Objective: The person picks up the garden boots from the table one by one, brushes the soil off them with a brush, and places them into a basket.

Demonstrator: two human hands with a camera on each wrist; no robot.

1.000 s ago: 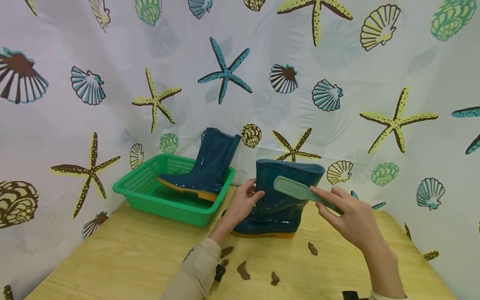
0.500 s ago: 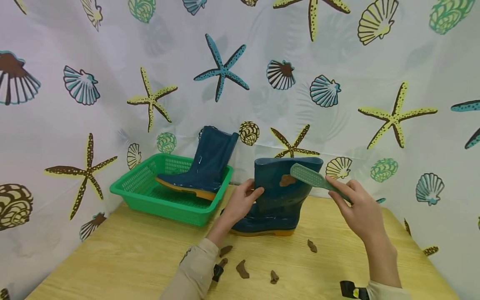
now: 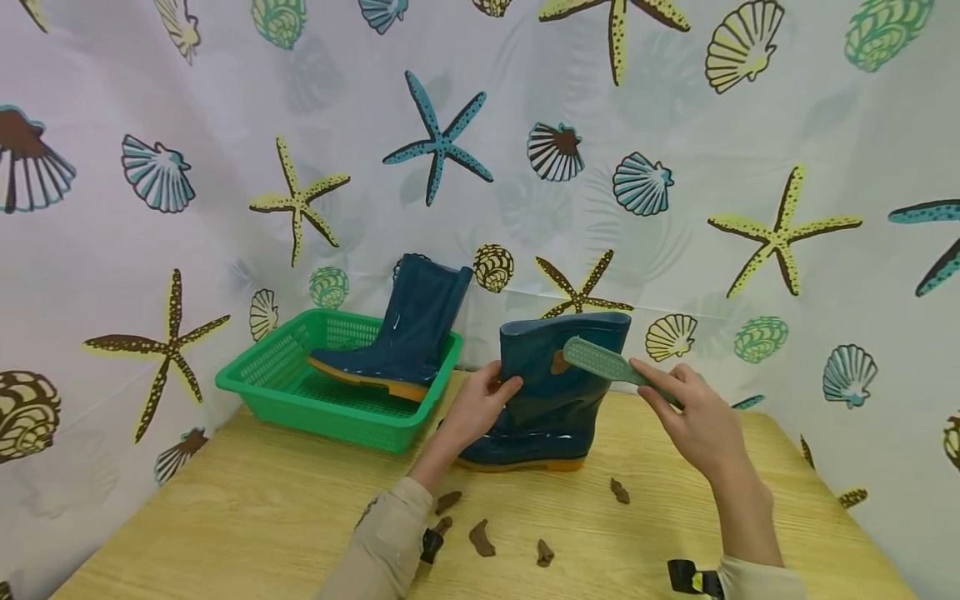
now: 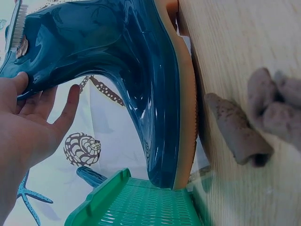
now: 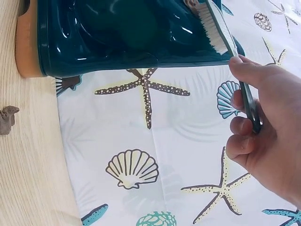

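A dark blue rubber boot (image 3: pixel 555 408) with an orange sole stands on the table, toe to the left. My left hand (image 3: pixel 474 408) holds the left edge of its shaft, thumb in front and fingers behind. On the shaft is a brown muddy patch (image 3: pixel 558 363), partly covered by a green scrubbing brush (image 3: pixel 596 358). My right hand (image 3: pixel 701 429) grips the brush handle, index finger stretched along it. The right wrist view has the white bristles (image 5: pixel 214 33) against the boot's shaft, beside the brown patch.
A green plastic basket (image 3: pixel 322 421) at the back left holds a second blue boot (image 3: pixel 420 317), leaning upright. Brown lumps (image 3: pixel 482 538) lie scattered on the wooden table (image 3: pixel 247 508) in front. A shell-patterned curtain (image 3: pixel 540 225) encloses the back and sides.
The brush went up and right, baring the brown patch, then came back left and down over part of it. The boot's shaft tilted slightly left. My left hand keeps its hold.
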